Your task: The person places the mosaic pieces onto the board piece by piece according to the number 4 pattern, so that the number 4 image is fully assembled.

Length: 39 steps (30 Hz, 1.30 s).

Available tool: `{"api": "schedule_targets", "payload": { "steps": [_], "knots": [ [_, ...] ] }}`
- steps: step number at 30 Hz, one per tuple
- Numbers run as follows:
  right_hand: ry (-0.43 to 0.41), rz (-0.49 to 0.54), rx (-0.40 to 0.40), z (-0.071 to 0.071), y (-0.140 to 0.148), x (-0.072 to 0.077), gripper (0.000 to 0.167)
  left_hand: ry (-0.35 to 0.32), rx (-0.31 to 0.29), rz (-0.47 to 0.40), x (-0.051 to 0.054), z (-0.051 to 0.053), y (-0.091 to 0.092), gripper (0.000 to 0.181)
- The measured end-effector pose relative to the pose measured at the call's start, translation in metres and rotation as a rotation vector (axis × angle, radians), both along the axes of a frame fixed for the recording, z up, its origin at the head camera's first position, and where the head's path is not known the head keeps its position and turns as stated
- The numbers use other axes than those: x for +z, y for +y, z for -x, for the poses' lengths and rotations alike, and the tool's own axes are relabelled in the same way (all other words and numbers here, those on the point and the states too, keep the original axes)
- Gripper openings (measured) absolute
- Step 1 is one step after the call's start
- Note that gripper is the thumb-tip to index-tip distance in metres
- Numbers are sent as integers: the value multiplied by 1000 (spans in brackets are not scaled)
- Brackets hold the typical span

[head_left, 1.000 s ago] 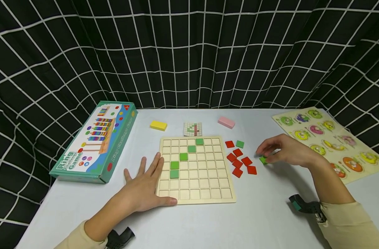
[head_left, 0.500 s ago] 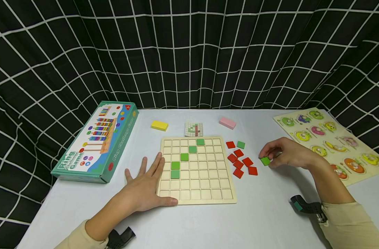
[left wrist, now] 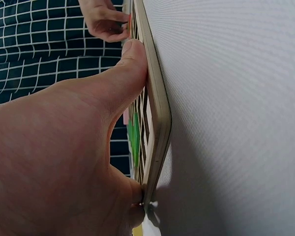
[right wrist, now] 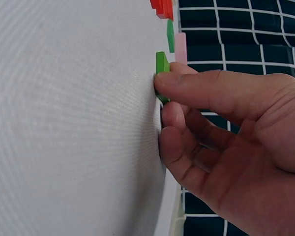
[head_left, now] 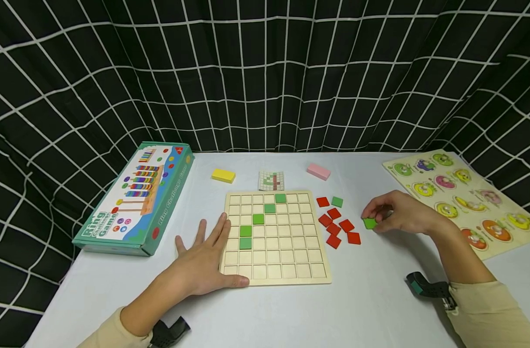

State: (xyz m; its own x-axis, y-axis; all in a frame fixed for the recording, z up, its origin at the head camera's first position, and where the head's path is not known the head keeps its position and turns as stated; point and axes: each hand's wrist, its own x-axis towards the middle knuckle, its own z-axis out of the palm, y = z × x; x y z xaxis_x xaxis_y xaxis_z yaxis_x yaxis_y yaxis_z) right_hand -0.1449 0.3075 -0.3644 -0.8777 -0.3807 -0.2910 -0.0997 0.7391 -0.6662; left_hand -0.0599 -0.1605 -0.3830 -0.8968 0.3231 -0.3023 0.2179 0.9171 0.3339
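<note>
My left hand (head_left: 199,270) lies with fingers spread against the left edge of the wooden grid board (head_left: 286,281). Its thumb (left wrist: 130,64) rests on the board's near rim, as the left wrist view shows. Five-in-a-row is not formed, but several green tiles (head_left: 258,219) sit in the board's cells along a slanting line. To the right of the board, my right hand (head_left: 399,212) pinches a green square tile (head_left: 369,223) between thumb and fingers, low at the tabletop. In the right wrist view the thumb covers part of this tile (right wrist: 162,64).
Several loose red tiles (head_left: 333,228) and one green tile (head_left: 337,202) lie between board and right hand. Behind the board are a pattern card (head_left: 271,181), a yellow block (head_left: 223,175) and a pink block (head_left: 319,171). A game box (head_left: 138,193) stands left; a fruit board (head_left: 460,193) lies right.
My right hand has shifted only slightly while the green tile between its fingers turned and came into fuller view. My left hand keeps its place on the board.
</note>
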Motion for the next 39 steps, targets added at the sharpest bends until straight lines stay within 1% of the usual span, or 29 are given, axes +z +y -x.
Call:
{"api": "schedule_targets", "payload": {
  "steps": [6,12,20,26,34,39],
  "knots": [
    [25,-21,-22,3,-2,-1,35,-4,5,-4,0,0,-1,136],
    [10,-11,-66,3,-4,-1,34,-6,8,-3,0,0,-1,136],
    [7,-8,-118,0,-12,5,34,-3,0,4,1,1,-1,136],
    [19,-10,-146,-6,-26,9,35,-10,-4,3,1,1,0,136],
    [57,26,-137,-13,-52,14,32,-14,0,1,0,0,0,136],
    [88,35,-135,-16,-71,16,28,-17,1,1,0,1,0,136]
  ]
}}
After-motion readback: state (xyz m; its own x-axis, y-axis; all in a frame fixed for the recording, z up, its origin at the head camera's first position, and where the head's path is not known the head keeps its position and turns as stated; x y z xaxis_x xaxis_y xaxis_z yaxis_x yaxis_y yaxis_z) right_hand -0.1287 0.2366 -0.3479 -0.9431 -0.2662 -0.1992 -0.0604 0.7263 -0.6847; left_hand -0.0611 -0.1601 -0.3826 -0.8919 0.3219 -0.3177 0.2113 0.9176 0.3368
